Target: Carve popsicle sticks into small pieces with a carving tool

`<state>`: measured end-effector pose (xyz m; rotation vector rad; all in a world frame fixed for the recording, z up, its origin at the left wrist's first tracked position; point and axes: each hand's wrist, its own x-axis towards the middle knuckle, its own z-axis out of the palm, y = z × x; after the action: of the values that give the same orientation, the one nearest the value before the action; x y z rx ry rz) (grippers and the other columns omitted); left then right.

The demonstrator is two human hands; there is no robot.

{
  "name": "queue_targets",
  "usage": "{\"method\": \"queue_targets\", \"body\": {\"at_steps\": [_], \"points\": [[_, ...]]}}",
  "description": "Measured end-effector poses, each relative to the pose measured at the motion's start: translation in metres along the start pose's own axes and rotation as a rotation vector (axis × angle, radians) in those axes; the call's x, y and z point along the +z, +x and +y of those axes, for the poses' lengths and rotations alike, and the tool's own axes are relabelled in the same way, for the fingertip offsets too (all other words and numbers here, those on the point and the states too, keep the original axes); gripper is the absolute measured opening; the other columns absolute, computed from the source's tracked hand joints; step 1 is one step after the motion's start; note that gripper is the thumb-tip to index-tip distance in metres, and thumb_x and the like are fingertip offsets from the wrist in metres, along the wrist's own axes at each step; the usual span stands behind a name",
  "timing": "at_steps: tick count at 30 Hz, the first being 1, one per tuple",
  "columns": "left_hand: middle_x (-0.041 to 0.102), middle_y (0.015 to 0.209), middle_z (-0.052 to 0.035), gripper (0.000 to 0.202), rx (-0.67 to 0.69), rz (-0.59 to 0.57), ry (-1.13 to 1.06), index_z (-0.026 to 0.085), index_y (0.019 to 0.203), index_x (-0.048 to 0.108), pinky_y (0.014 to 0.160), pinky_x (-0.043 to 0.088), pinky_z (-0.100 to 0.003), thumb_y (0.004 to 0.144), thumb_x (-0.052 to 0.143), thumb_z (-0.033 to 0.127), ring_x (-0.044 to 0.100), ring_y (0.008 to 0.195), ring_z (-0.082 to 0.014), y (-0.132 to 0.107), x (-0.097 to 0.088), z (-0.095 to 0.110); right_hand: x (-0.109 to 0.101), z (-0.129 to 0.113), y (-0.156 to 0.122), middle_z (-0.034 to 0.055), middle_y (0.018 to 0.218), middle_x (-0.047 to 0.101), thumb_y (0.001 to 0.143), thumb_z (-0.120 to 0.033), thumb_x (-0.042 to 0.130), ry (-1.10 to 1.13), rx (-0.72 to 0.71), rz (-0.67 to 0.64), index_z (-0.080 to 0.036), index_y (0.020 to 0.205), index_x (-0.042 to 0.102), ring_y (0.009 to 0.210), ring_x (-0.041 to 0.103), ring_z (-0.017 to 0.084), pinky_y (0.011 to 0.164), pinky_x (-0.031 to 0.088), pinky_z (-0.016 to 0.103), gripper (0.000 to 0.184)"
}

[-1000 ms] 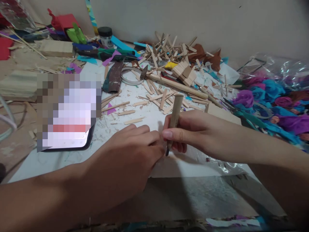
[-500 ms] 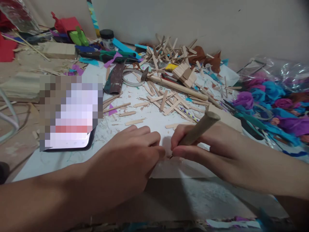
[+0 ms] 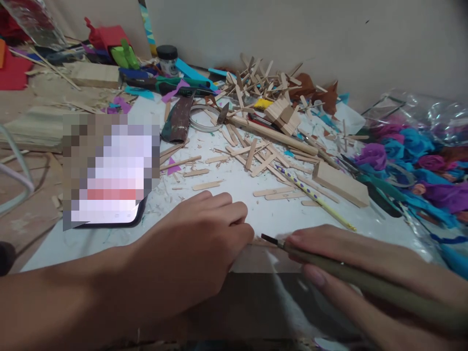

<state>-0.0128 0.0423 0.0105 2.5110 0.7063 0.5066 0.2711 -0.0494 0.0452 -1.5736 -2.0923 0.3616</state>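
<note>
My left hand (image 3: 197, 243) rests knuckles-up on the white sheet (image 3: 226, 187), fingers curled and pressed on a thin wooden stick (image 3: 261, 242) that pokes out to the right. My right hand (image 3: 351, 263) grips a wooden-handled knife (image 3: 351, 278) laid almost flat, its dark blade tip (image 3: 269, 239) touching the stick just right of my left fingertips. Most of the stick is hidden under my left hand.
A phone (image 3: 109, 170) lies left of my hands. Loose craft sticks (image 3: 256, 156), a hammer (image 3: 270, 131), a dotted pencil (image 3: 310, 195) and a wood block (image 3: 340, 183) lie beyond. Paper flowers (image 3: 402, 156) fill the right; paper scraps and a jar (image 3: 168, 58) sit behind.
My right hand has swung the knife handle from upright down to nearly flat and pulled back toward me and right. The left hand has stayed put.
</note>
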Motion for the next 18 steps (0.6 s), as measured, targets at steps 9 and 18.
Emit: {"method": "queue_targets", "body": {"at_steps": [9, 18], "points": [[0.071, 0.094, -0.0019, 0.025, -0.009, -0.007, 0.011, 0.020, 0.093, 0.080, 0.082, 0.040, -0.042, 0.105, 0.065, 0.004, 0.059, 0.087, -0.0245, 0.003, -0.002, 0.001, 0.018, -0.012, 0.009, -0.0053, 0.107, 0.092, 0.102, -0.020, 0.074, 0.229, 0.045, -0.015, -0.046, 0.117, 0.083, 0.087, 0.090, 0.024, 0.065, 0.072, 0.029, 0.031], [0.070, 0.093, -0.0022, 0.023, -0.012, -0.036, 0.012, 0.020, 0.090, 0.078, 0.082, 0.040, -0.042, 0.104, 0.068, 0.005, 0.060, 0.086, -0.0241, 0.004, -0.004, 0.003, 0.021, -0.014, 0.004, -0.0017, 0.104, 0.091, 0.100, -0.023, 0.074, 0.227, 0.047, 0.018, -0.045, 0.115, 0.085, 0.081, 0.088, 0.027, 0.061, 0.072, 0.035, 0.028]]}}
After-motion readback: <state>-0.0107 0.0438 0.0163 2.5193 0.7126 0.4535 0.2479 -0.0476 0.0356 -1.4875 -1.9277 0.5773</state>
